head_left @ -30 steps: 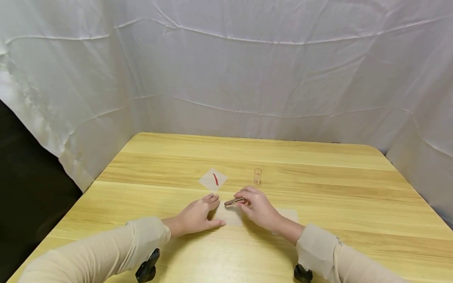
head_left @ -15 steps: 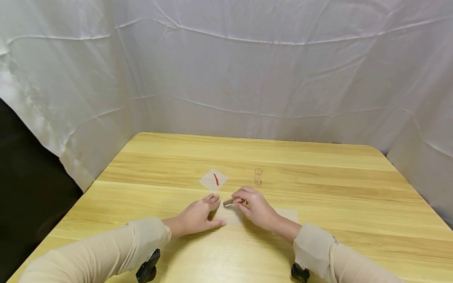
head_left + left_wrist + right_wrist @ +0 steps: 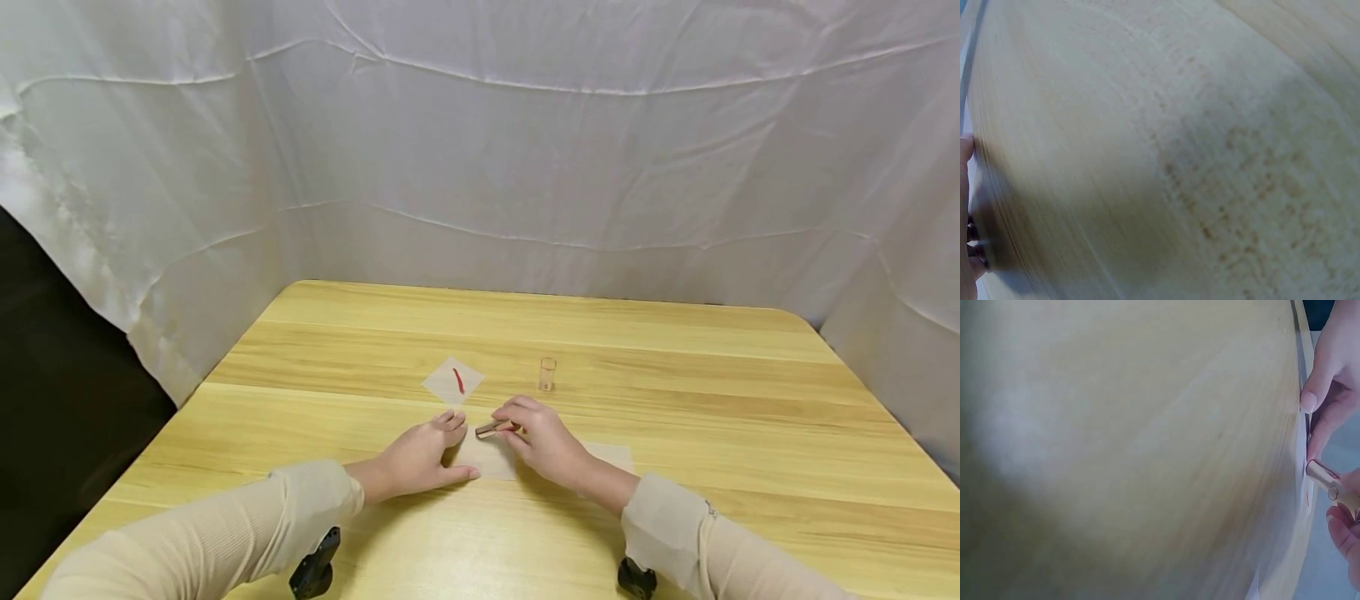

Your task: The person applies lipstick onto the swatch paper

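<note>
My right hand pinches a rose-gold lipstick tube between thumb and fingers. The tube lies at a slant, its far end pointing left, low over a thin white sheet. In the right wrist view, the tube's round end is close to the sheet and the left hand's fingers. My left hand rests on the sheet's left edge, fingers loosely spread and thumb out. In the left wrist view, only some left fingers show at the edge. Whether the tube touches the sheet is not clear.
Beyond the hands lies a small white square with a red streak on it. A clear cap with a pinkish rim stands to its right. Another pale sheet lies partly under the right forearm. White cloth hangs behind the wooden table.
My right hand and the lipstick tube have shifted slightly left, then stayed almost still. My left hand keeps its place on the sheet.
</note>
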A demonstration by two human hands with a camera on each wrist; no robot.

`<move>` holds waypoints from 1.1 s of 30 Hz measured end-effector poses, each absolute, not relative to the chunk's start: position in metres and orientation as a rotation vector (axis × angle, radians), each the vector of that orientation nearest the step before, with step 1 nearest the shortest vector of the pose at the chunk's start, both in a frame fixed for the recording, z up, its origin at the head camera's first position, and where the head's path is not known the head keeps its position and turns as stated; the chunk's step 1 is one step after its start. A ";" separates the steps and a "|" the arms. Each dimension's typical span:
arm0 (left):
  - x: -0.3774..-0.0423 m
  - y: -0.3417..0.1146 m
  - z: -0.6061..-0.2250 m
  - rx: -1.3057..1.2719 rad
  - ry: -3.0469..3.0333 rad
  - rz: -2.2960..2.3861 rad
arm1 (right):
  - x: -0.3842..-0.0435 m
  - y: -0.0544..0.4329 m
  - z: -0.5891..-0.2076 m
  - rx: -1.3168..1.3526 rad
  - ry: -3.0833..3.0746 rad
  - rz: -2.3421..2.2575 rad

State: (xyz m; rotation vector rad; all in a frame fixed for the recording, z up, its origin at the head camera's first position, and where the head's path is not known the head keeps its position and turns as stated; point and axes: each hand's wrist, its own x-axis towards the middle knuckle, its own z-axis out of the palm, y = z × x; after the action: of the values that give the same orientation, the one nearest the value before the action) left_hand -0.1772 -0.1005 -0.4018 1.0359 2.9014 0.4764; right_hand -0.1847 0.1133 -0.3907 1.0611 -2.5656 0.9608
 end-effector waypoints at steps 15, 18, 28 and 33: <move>-0.178 -0.101 -0.404 1.053 2.912 0.463 | -0.188 0.113 -0.390 1.129 -2.557 0.917; -0.179 -0.101 -0.404 1.053 2.907 0.469 | -0.189 0.113 -0.390 1.149 -2.552 0.877; -0.179 -0.101 -0.404 1.053 2.910 0.462 | -0.191 0.112 -0.384 1.235 -2.520 0.731; -0.178 -0.101 -0.403 1.051 2.907 0.466 | -0.189 0.111 -0.382 1.251 -2.528 0.672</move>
State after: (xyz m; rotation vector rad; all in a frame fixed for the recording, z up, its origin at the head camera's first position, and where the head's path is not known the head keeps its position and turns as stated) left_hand -0.1784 -0.1012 -0.4026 1.0505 2.9069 0.4665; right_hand -0.1893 0.1111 -0.3817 1.2514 -2.5279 0.6715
